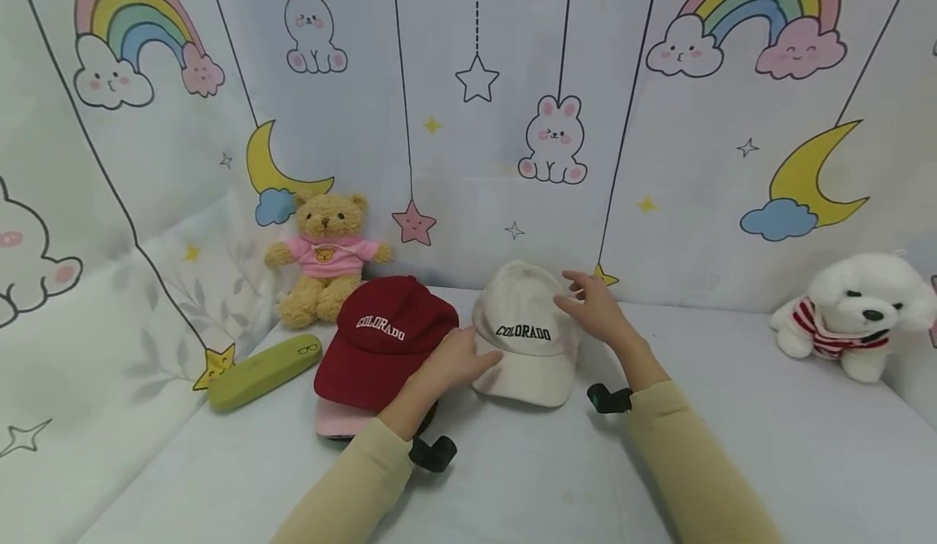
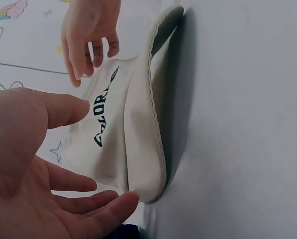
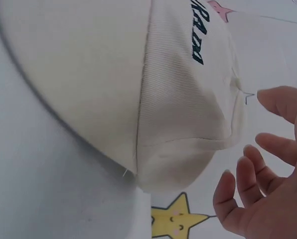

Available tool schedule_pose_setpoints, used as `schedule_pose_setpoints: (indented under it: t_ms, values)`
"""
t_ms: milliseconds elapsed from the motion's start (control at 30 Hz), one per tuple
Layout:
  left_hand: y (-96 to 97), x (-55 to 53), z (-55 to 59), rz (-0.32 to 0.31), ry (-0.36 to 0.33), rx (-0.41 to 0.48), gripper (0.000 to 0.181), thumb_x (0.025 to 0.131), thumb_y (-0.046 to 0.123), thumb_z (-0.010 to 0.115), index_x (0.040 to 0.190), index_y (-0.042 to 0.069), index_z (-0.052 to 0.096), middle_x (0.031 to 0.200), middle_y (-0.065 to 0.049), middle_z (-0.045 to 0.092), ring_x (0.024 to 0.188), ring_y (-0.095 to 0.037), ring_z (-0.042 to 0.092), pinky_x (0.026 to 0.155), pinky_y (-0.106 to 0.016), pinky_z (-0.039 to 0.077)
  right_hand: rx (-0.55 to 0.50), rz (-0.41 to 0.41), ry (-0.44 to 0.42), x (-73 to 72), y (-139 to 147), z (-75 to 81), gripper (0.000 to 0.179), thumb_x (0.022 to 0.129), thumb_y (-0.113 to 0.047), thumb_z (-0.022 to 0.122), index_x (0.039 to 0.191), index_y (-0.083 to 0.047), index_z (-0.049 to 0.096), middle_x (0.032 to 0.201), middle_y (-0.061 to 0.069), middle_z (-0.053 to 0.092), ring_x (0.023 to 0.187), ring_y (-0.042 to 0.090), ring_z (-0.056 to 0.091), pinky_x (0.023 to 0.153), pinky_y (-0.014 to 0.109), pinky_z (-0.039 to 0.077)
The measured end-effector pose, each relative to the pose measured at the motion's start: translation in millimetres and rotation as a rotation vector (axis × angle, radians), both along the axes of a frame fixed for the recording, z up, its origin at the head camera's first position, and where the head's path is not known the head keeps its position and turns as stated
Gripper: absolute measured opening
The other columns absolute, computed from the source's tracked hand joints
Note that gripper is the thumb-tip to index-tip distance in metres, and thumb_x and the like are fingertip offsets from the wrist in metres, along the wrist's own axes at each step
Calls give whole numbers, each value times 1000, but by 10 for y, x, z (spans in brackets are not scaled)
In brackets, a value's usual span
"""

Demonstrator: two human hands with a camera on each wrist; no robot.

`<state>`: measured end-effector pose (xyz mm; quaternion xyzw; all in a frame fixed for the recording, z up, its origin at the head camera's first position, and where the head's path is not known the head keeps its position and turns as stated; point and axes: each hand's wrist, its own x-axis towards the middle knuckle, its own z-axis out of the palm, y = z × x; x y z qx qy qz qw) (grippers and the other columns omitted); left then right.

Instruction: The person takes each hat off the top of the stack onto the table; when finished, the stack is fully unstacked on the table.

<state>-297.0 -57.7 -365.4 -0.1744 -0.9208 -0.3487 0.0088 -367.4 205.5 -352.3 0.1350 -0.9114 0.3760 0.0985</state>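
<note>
A cream baseball cap (image 1: 523, 373) with dark COLORADO lettering rests on the white surface, its brim toward me. My left hand (image 1: 463, 357) is at its left side, thumb and fingers spread; in the left wrist view a fingertip (image 2: 131, 199) lies right at the brim's corner. My right hand (image 1: 594, 306) hovers beside the crown's upper right, fingers loosely bent with nothing between them. In the right wrist view that hand (image 3: 273, 194) stands apart from the cap. Left of my left hand, a dark red COLORADO cap (image 1: 388, 341) lies on top of a pink cap (image 1: 342, 420).
Behind the red cap sits a teddy bear (image 1: 329, 263) in a pink top. A green glasses case (image 1: 265, 373) lies to its front left. A white plush dog (image 1: 852, 312) in red stripes sits at the far right. A patterned cloth (image 1: 476, 154) hangs behind.
</note>
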Motion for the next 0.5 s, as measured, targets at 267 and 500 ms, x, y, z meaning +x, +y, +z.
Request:
schedule_pose_setpoints:
  t_ms: [267, 500]
  values:
    - [-77, 155, 147, -17, -56, 61, 69, 96, 35, 64, 147, -8, 43, 142, -23, 50, 121, -32, 57, 100, -47, 47, 134, 77, 10, 158, -74, -5, 80, 92, -33, 74, 154, -2, 33, 133, 29, 33, 118, 42, 41, 91, 56, 45]
    - [-205, 292, 254, -20, -18, 70, 63, 98, 33, 66, 148, -1, 45, 138, -17, 53, 113, -27, 59, 87, -41, 53, 200, 133, -9, 336, -176, 1, 93, 88, -40, 78, 158, -8, 26, 133, 24, 25, 120, 44, 28, 88, 60, 43]
